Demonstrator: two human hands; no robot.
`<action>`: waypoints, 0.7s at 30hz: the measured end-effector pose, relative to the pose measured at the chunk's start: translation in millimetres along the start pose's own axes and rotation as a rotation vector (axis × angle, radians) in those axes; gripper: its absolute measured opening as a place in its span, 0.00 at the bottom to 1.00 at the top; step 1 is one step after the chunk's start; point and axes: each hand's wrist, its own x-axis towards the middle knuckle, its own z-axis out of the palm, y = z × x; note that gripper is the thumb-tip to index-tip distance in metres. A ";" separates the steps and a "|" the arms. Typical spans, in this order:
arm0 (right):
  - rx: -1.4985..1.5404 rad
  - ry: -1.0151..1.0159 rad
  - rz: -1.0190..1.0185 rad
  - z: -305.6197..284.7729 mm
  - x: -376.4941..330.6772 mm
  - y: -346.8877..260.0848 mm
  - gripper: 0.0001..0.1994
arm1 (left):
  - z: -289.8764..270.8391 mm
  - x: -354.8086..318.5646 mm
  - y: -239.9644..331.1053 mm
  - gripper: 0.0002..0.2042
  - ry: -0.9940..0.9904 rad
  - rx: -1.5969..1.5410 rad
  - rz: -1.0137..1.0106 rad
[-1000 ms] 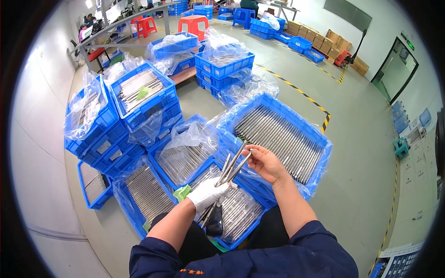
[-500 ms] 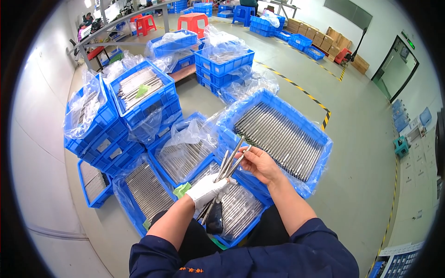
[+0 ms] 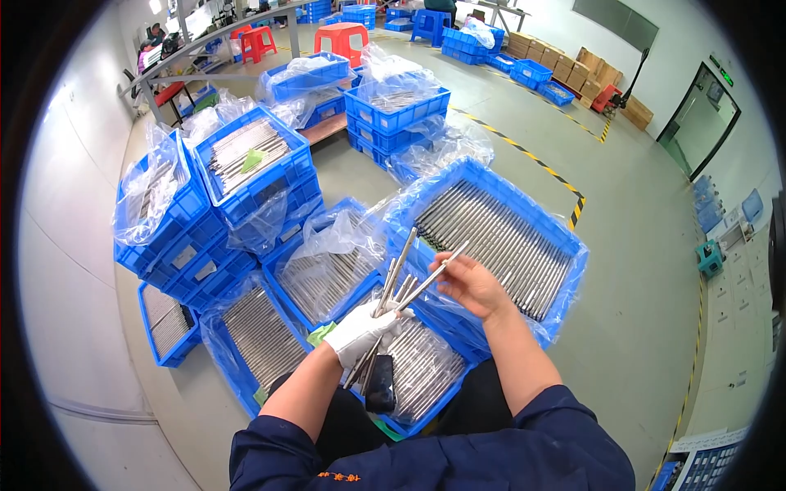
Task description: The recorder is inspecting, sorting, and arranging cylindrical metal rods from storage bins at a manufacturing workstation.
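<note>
Rods [image 3: 399,263] jut from the gloved left hand [image 3: 362,331], fingers clamped round them. The right hand [image 3: 475,289] pinches one between its fingers.

Rod tip now out past right fingers

Metal rod [image 3: 422,284] between hands: upper end, at right fingertips before, now pokes well beyond them, up and right. Right grip [image 3: 476,288] shifts slightly right. Left grip [image 3: 364,331] drifts slightly left and up. Other rods [image 3: 399,266] in it: longest tip moves up-left, so the fan spreads wider from the single rod. Dark object [image 3: 380,385] below left grip shows more.
</note>
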 end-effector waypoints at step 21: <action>0.102 -0.124 0.410 42.9 -9.4 67.2 0.13 | -0.4 18.8 0.0 0.17 0.298 -0.132 0.251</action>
